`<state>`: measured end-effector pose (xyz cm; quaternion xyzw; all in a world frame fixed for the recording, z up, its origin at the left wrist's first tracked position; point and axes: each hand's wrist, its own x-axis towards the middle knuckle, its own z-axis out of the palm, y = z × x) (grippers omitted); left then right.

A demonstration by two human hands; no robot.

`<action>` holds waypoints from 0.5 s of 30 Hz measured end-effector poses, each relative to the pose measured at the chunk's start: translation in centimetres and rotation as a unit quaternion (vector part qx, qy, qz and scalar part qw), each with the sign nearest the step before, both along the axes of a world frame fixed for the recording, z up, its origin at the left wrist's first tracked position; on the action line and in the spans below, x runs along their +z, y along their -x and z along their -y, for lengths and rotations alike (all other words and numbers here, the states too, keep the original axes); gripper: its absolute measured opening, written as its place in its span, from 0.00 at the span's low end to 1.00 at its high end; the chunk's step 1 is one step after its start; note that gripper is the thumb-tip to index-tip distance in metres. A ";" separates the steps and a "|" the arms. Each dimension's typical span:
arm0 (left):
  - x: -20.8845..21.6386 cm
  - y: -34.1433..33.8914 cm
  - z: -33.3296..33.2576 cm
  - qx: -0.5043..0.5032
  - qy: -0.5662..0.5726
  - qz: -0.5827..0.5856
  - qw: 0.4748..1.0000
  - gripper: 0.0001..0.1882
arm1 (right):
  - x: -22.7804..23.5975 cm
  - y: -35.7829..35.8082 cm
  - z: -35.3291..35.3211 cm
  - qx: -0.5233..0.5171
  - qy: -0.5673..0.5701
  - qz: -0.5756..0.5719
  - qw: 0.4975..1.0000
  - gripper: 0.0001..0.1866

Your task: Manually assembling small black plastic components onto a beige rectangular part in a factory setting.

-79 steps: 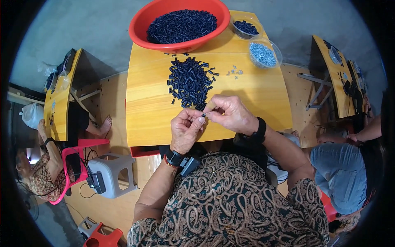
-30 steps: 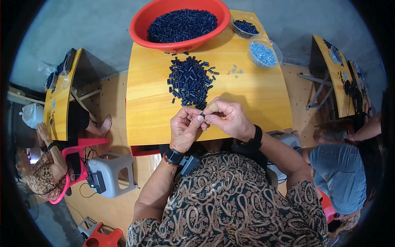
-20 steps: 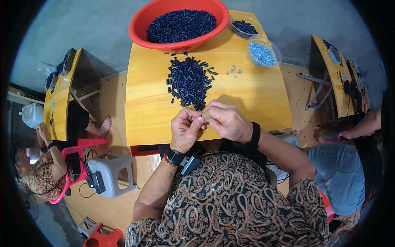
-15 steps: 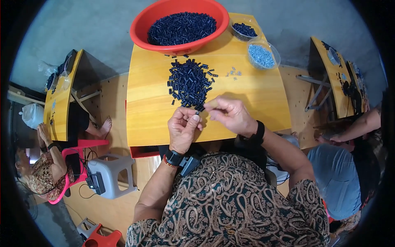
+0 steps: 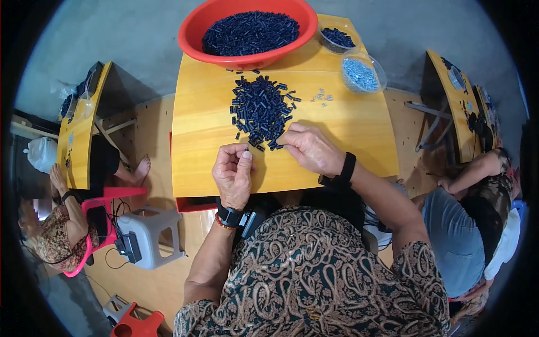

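From where I'm standing I can't read any lettering, number or sign, whether on the red basin [image 5: 191, 36] at top centre or the yellow table [image 5: 348, 151] below it.

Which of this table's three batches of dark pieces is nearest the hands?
The loose heap on the yellow table, beside the right hand; the others lie farther back, inside the red basin and one clear tub.
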<state>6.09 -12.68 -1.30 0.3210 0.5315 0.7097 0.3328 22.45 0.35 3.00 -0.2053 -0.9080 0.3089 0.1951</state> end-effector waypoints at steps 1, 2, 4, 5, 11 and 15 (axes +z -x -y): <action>-0.1 0.0 0.1 -0.009 0.002 -0.009 1.000 0.06 | 0.1 0.0 -0.2 0.008 -0.010 0.033 0.999 0.09; -0.1 0.0 0.1 -0.018 0.004 -0.017 1.000 0.06 | 0.2 -0.1 -0.3 0.017 -0.020 0.066 0.997 0.09; -0.1 -0.1 0.2 -0.024 0.012 -0.023 0.999 0.06 | 0.6 -0.3 -0.2 0.015 -0.021 0.068 0.997 0.09; -0.2 -0.1 0.2 -0.032 0.021 -0.031 0.999 0.06 | 0.7 -0.4 -0.2 0.012 -0.022 0.068 0.997 0.09; -0.7 -0.1 0.0 -0.034 0.016 -0.058 0.998 0.06 | -0.5 -1.2 -1.2 -0.076 0.033 -0.044 0.996 0.07; -0.7 -0.1 0.1 -0.031 0.019 -0.057 0.998 0.06 | -0.3 -0.9 -0.9 -0.067 0.060 -0.048 0.995 0.06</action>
